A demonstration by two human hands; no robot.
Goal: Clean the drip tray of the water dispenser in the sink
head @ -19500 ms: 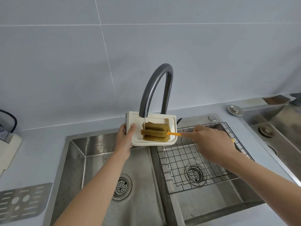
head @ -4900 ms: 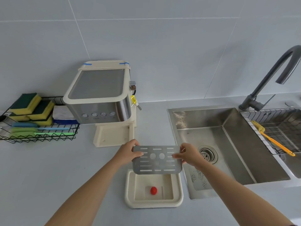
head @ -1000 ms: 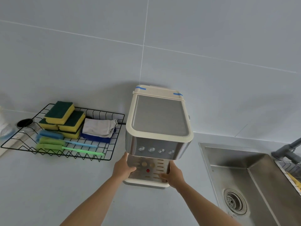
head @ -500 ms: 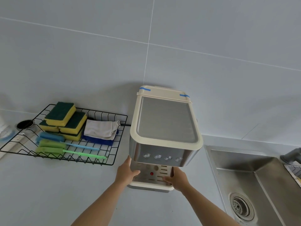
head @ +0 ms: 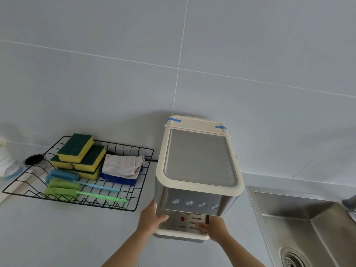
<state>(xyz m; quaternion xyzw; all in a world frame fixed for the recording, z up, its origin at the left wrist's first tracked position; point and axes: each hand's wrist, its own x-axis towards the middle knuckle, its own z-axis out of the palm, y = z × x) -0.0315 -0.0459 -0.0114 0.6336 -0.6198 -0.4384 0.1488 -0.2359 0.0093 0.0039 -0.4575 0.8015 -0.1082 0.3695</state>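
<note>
Fingers of left hand (head: pixel 152 220) & right hand (head: pixel 212 227) grip drip tray (head: pixel 182 231), now deeper under water dispenser (head: pixel 198 170) vs. 1 s ago; sink (head: pixel 300 224) edge right, bare counter (head: pixel 67 237) left.

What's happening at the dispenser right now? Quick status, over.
Left hand and right hand grip drip tray sides. Tray sits under water dispenser. Nothing in the way.
</note>
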